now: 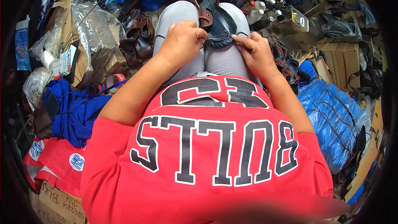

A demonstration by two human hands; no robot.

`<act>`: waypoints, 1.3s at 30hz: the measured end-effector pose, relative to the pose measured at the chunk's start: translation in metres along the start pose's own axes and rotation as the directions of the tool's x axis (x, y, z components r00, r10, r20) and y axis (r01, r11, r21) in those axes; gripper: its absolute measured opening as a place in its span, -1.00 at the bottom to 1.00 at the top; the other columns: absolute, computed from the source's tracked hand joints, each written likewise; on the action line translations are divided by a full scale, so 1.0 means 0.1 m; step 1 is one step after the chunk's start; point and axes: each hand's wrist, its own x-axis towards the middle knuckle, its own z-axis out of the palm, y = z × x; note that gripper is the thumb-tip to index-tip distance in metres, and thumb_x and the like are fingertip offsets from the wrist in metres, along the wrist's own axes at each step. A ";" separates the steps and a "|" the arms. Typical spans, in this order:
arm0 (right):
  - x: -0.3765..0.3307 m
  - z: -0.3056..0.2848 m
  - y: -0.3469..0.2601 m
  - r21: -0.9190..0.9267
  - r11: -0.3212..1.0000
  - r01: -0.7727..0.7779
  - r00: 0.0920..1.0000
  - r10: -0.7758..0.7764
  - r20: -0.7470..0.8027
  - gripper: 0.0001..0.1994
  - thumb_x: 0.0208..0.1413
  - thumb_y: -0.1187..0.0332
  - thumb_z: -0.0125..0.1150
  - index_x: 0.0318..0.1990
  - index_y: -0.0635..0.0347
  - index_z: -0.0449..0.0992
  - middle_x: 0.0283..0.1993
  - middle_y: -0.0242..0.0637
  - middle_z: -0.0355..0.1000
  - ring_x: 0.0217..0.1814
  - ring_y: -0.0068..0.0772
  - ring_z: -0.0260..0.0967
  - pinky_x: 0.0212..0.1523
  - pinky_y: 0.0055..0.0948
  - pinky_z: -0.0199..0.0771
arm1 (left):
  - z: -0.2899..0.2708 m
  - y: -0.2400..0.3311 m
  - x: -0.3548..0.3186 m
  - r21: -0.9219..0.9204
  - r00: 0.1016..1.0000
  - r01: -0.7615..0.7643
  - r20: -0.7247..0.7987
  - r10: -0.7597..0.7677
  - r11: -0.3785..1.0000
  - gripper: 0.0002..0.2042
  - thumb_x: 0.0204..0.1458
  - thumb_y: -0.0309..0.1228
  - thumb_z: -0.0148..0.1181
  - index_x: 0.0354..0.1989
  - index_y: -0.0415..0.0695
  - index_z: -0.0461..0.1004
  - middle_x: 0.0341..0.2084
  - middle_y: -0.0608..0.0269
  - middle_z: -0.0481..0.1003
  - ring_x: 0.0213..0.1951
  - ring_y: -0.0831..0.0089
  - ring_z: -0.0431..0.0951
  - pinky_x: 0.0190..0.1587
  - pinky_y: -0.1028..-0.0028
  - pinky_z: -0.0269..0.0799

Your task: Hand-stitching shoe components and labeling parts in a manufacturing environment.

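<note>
A dark leather shoe [219,20] with a brown strap [205,17] is held upright between my knees, its gathered, stitched toe end nearest me. My left hand [185,43] is closed in a pinch just left of that toe. My right hand [257,54] pinches at the right side, thumb and forefinger together by the shoe's edge. A thin thread [217,38] runs across the toe between the two hands. Its ends inside my fingers are hidden, and I cannot make out a needle.
Brown leather shoe pieces [139,37] lie left of my knees. Several small bottles [261,6] stand at the far right. Clear plastic [97,29], blue cloth [78,108], a blue plastic bag [331,120] and a cardboard box [340,60] crowd both sides.
</note>
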 end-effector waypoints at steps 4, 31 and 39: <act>0.09 -0.03 0.22 0.320 0.924 -0.209 0.973 0.162 0.167 -0.74 -0.04 0.53 0.15 -0.18 0.02 0.57 -0.40 -0.27 0.29 -0.31 -0.34 0.30 -0.23 -0.48 0.30 | 0.06 -0.08 0.08 0.106 0.996 -0.031 -0.077 0.040 0.994 -0.87 -0.22 -0.50 0.26 -0.43 -0.03 0.58 -0.60 0.24 0.36 -0.41 0.26 0.40 -0.36 0.35 0.30; 0.39 -0.14 0.44 0.438 0.836 -0.330 0.890 0.121 0.440 -0.65 -0.10 0.65 0.00 -0.21 0.05 0.60 -0.35 -0.43 0.26 -0.26 -0.54 0.21 -0.15 -0.63 0.23 | 0.20 -0.29 0.25 -0.067 0.986 -0.154 -0.075 0.149 0.986 -0.83 -0.24 -0.50 0.28 -0.45 0.09 0.62 -0.54 0.32 0.42 -0.41 0.34 0.40 -0.36 0.37 0.28; 0.42 -0.14 0.53 0.502 0.796 -0.338 0.869 0.060 0.491 -0.70 -0.06 0.57 0.08 -0.18 0.04 0.59 -0.33 -0.43 0.31 -0.20 -0.54 0.22 -0.07 -0.61 0.20 | 0.19 -0.24 0.34 -0.064 0.989 -0.150 0.010 0.151 0.987 -0.82 -0.24 -0.52 0.27 -0.43 0.08 0.61 -0.56 0.32 0.41 -0.41 0.36 0.41 -0.35 0.40 0.28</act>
